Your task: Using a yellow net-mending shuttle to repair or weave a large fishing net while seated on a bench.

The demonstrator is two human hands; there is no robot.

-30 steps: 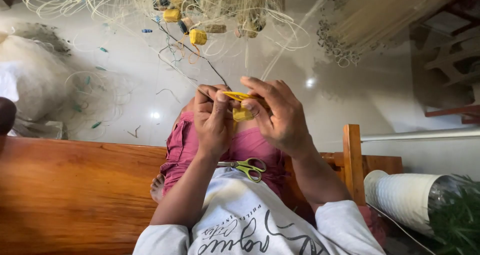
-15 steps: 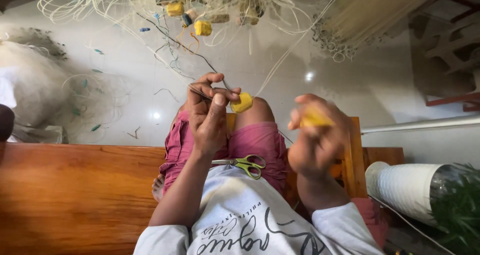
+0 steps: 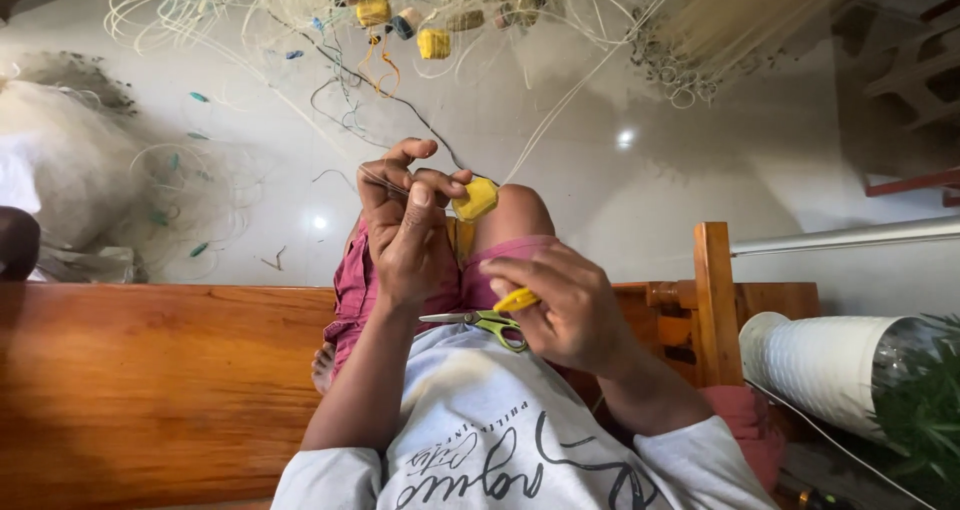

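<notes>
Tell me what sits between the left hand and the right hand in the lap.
In the head view, green-handled scissors lie on the lap between the left hand and the right hand, which holds a yellow tool.

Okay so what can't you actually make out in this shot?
Head view only:
- Yellow tool in the right hand: mostly covered by the fingers.
- Scissors on the lap: handles partly behind that hand.
- Thin line pinched by the left hand beside the yellow float: too fine to follow.
- Net pile: cut off by the top edge.

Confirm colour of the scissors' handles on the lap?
Yellow-green handles on the scissors, with grey metal blades; the only view, head, shows them lying on the lap beside the right hand.
</notes>
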